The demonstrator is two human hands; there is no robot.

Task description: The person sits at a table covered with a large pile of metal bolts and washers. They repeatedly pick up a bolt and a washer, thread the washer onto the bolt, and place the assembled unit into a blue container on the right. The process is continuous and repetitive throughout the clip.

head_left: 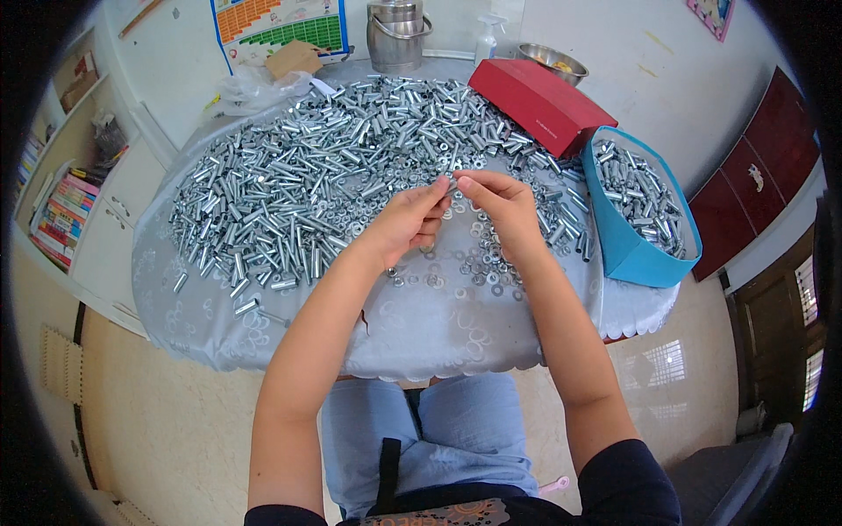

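Above the middle of the table, my left hand point(405, 219) and my right hand point(510, 213) meet at the fingertips. Thumb and fingers of both are pinched on a small silver metal bolt point(452, 182), mostly covered by the fingers. Behind and left of my hands spreads a big heap of metal sleeves and bolts point(289, 167). Loose nuts and washers point(482, 259) lie beneath and in front of my right hand. A blue open bin point(627, 257) at the right is filled with metal sleeves point(640, 193).
A red box point(544, 103) lies at the back right, beside the blue bin. Farther back stand a metal pot point(396, 44), a spray bottle point(488, 39) and a steel bowl point(554, 61). A plastic bag point(259, 88) sits back left. The grey tablecloth point(421, 329) hangs over the near edge.
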